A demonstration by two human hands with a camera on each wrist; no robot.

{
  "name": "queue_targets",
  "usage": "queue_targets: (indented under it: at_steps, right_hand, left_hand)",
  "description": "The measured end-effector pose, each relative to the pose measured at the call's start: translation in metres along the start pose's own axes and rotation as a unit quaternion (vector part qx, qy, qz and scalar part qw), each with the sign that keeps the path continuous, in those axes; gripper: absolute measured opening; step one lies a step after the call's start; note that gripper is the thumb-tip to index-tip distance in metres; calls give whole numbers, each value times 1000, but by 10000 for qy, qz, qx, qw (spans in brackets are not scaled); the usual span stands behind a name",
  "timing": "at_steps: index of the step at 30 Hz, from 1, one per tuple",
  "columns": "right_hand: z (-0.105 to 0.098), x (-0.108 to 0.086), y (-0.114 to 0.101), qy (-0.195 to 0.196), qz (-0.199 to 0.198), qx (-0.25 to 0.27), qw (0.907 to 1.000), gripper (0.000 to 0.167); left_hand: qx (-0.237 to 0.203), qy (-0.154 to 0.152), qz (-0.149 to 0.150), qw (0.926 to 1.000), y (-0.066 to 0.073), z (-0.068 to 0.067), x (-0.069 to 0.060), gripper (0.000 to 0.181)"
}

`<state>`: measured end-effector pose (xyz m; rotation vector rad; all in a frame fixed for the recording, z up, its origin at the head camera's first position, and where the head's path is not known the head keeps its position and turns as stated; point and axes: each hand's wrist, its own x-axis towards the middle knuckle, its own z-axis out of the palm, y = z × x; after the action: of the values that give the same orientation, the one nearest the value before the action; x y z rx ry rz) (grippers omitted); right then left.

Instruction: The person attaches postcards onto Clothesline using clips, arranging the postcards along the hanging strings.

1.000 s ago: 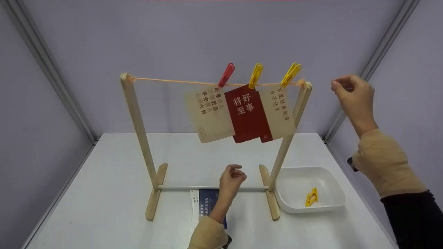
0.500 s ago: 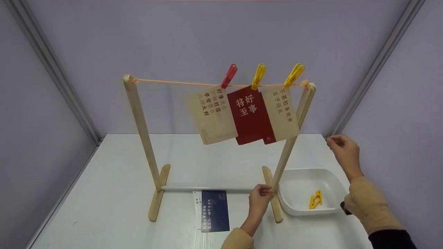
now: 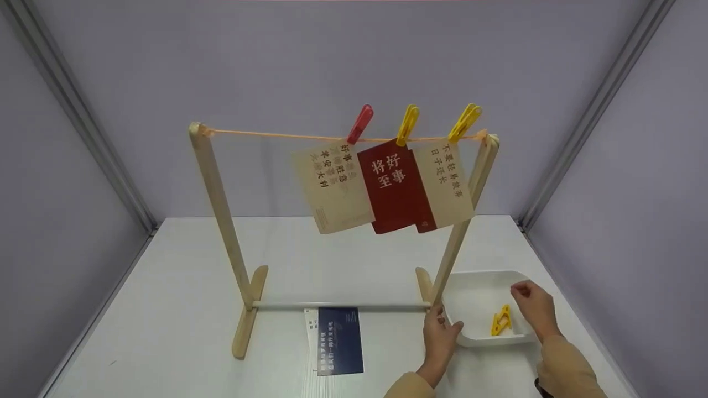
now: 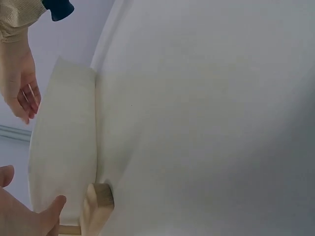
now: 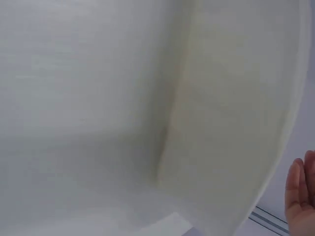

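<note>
In the head view, my left hand [image 3: 441,338] is beside the rack's right foot, at the left side of a white tray [image 3: 470,341]. Its thumb is spread and nothing is in its grasp; whether it touches the tray or the rack, I cannot tell. Over the tray's right side hovers my right hand [image 3: 536,309], fingers loosely bent and holding nothing. A yellow clothespin [image 3: 501,321] lies in the tray between both hands. The left wrist view shows the tray's outer wall [image 4: 64,137], with the right hand [image 4: 20,81] beyond it.
A wooden rack [image 3: 218,204] carries an orange string [image 3: 265,134]. From it hang a beige card [image 3: 334,202], a red card [image 3: 394,193] and another beige card [image 3: 447,193], clipped by a red clothespin [image 3: 360,124] and two yellow ones. A blue card [image 3: 339,348] overlaps a white card [image 3: 311,331] on the table.
My right hand has come down from beside the line's right end to the tray. My left hand has moved right, from above the blue card to the tray's left side.
</note>
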<state>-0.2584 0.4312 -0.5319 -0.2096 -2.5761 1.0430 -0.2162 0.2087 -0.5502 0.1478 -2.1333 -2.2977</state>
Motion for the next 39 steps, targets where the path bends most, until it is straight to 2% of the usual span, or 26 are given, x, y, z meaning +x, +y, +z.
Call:
queue_targets:
  at_steps: [5, 9, 13, 17, 23, 27, 31, 35, 39]
  right_hand:
    - [8, -21, -5, -746, 101, -954, 9926, 10]
    - [11, -23, -3, -1177, 56, -1255, 9851, 13]
    - [11, -21, -2, -1386, 39, -1408, 9803, 15]
    - [11, -21, -2, -1525, 242, -1438, 9775, 14]
    - [13, -20, 2, -1686, 486, -1345, 9753, 26]
    - [12, -17, 2, -1803, 504, -1269, 9741, 44]
    - [11, -14, -3, -1732, 822, -1327, 9724, 62]
    - [12, -13, -4, -1682, 1192, -1657, 9644, 56]
    - [12, -15, -2, -1683, 1175, -1918, 9597, 41]
  left_hand:
    - [269, -2, -21, 9996, -5, 5, 1, 65]
    - [251, -117, 38, 9996, -4, 7, 0, 69]
    - [144, -196, 86, 9997, -3, 7, -1, 67]
    - [139, -199, 88, 9997, -2, 7, -2, 65]
    - [283, -195, 107, 9994, -3, 7, -3, 62]
    - [223, -225, 216, 9993, -4, 6, -3, 62]
    - [207, -198, 239, 9993, -3, 6, -1, 61]
    - [189, -206, 98, 9996, -2, 7, -1, 62]
    - [158, -222, -12, 9996, -4, 8, -2, 62]
